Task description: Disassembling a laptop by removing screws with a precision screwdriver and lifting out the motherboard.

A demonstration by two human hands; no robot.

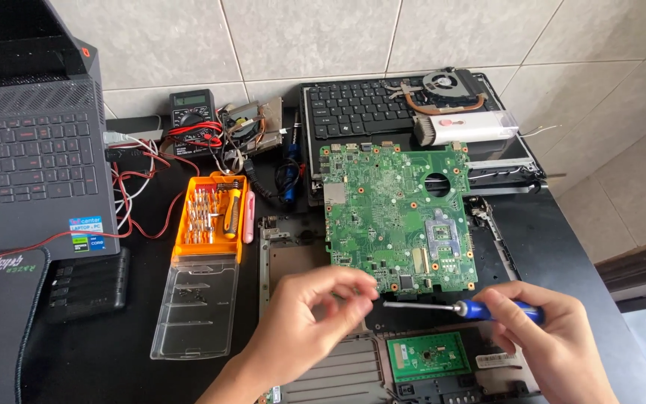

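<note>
Head view: the right hand [555,337] grips a blue-handled screwdriver [461,307], its tip pointing at the left hand [315,310], whose fingers [357,288] pinch closed, on what I cannot tell. Just beyond them the green motherboard [398,217] lies freed atop the opened laptop chassis [383,366]; reassembly looks undone

Left hand [304,318] pinching — right hand [555,340] gripping

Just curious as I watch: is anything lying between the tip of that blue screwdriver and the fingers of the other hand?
Nothing visible. The blue screwdriver in the right hand points its bare shaft at the left hand fingertips, across open dark surface below the green circuit board.
</note>
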